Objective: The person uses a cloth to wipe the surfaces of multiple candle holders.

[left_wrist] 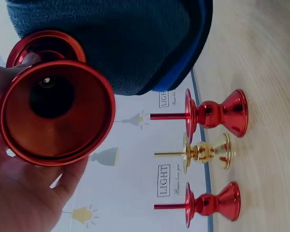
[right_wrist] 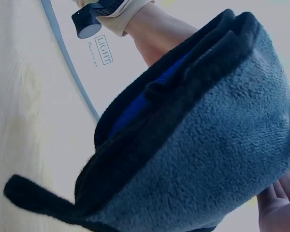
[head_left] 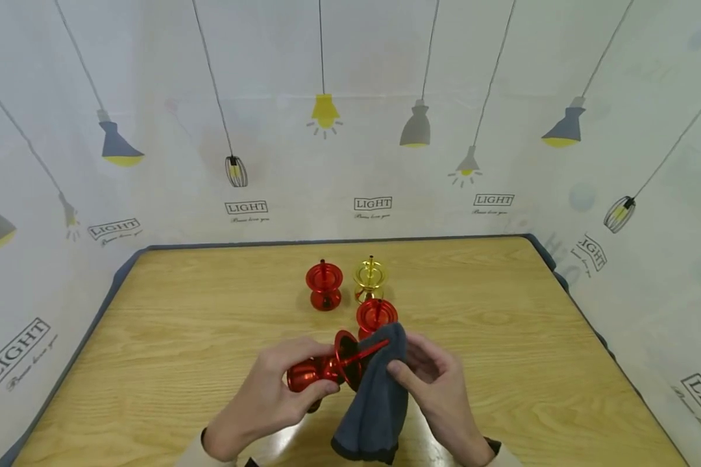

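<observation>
My left hand [head_left: 271,389] grips a shiny red candle holder [head_left: 305,375] by its body. It is tilted on its side, its dish and long thin spike pointing right. In the left wrist view its hollow flared base [left_wrist: 94,116] faces the camera. My right hand [head_left: 446,392] pinches a folded grey-blue towel [head_left: 376,405], thumb in front, with the spike's end lying against the cloth near its top. The towel's lower part hangs down over the table. It fills most of the right wrist view, with a dark border and a loop [right_wrist: 34,195].
Beyond my hands, a red candle holder [head_left: 324,279] and a gold candle holder [head_left: 370,275] stand upright on the wooden table [head_left: 198,311]. Another red candle holder [head_left: 377,314] stands nearer, partly behind the towel. Lamp-printed white curtains [head_left: 280,155] surround the table.
</observation>
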The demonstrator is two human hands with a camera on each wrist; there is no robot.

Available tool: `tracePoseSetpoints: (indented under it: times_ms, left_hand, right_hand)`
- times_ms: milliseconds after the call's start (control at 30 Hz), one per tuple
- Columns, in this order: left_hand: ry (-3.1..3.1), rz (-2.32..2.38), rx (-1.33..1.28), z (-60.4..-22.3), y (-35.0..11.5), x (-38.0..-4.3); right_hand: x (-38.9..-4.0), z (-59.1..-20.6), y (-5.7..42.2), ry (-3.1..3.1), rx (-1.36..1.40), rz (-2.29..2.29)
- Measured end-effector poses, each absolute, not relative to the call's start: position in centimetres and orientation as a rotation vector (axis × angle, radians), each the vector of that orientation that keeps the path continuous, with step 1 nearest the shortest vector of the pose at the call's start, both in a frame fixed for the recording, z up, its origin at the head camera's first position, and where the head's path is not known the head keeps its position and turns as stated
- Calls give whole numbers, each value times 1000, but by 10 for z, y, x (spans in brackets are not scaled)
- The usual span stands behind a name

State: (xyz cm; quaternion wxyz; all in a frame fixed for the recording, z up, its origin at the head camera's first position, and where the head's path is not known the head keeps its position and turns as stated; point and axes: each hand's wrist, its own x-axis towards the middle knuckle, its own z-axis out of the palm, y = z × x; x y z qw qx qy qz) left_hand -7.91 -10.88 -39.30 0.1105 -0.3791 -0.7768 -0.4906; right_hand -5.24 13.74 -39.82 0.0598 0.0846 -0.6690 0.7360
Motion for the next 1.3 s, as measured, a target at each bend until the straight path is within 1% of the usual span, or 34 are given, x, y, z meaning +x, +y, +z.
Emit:
tracePoseSetpoints:
  times_ms: [167,433,533,633,700,767,867,1067,1167,1233,1300]
  left_hand:
    - [-2352,-1610,-1115,-397,-105,-81]
    - [-2584,-1895,-1054,-403,-102,-89]
    - [-2578,-2021,-1094,-405,-102,-92]
    - [-2545,-2269,-1113,-407,-104,-96]
    - [-2509,-2500,-1085,-409,-105,-98]
    - [-2514,-2615,-1035,-410,-106,-100]
    - [-2605,-2435,-1019,-410,-106,-98]
    - [-2578,-1444,-1000,-412,-90,-84]
    - [-2450,-1037,-929,-415,-82,-80]
    - [-2412,-916,-873,-418,-80,-79]
    - [-2411,-906,-852,-418,-81,-79]
  right_hand:
    - [-58,-403,139,-2122,183,2269]
    - [-61,-410,141,-2129,160,2288]
    - [-62,-412,141,-2091,211,2315]
    - [-64,-415,142,-2050,318,2369]
    - [-64,-416,143,-2026,378,2402]
    - [-65,-417,142,-2022,399,2410]
    - [-66,-416,141,-2032,325,2364]
    - [-69,-413,134,-2017,78,2269]
    - [-69,-413,132,-2029,27,2221]
    - [-70,-414,132,-2048,45,2195]
    - [-70,-417,133,-2070,97,2175]
